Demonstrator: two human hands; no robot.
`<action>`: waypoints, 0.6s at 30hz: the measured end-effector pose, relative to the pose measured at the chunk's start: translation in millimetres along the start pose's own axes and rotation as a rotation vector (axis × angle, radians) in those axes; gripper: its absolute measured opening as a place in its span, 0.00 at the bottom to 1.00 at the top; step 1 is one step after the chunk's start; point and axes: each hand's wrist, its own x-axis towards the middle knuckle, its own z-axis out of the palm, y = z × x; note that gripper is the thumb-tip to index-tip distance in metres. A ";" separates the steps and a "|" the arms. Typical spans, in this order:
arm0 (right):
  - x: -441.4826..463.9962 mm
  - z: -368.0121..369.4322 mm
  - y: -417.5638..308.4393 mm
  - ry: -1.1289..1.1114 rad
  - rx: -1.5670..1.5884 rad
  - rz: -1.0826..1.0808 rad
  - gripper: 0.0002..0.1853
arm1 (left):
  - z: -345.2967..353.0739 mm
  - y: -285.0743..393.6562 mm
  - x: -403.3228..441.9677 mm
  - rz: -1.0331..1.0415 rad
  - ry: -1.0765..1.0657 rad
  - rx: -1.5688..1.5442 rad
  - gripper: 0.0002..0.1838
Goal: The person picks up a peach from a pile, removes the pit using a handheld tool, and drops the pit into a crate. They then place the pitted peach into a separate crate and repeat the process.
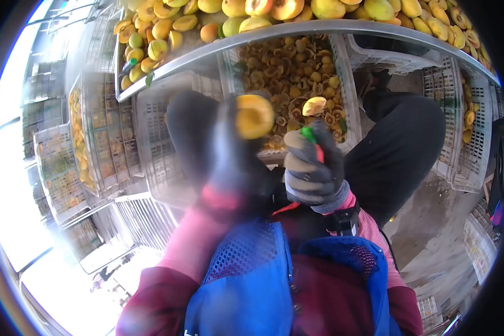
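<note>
My left hand (229, 143), gloved and smeared by motion, holds a yellow peach half (254, 116) with its hollowed cut side showing. My right hand (315, 165), in a grey glove, is closed round a small hand tool (307, 134) with a green and red handle; its working end is hidden. Just above the right fingertips is a small piece of yellow fruit (314, 106); whether it sits on the tool or is in the air I cannot tell. Below both hands stands a crate (350, 106) of browned fruit scraps (288, 64).
A metal-edged table (207, 49) piled with yellow peaches (327, 8) runs across the front. Crates of fruit (103, 129) stand on the left, and another crate (459, 123) is on the right. My knees flank the scrap crate. Concrete floor (425, 224) shows at the lower right.
</note>
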 end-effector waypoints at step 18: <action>15.8 -17.3 -27.3 0.789 -0.550 -0.322 0.22 | 6.0 108.7 226.7 0.466 -0.337 1.807 0.31</action>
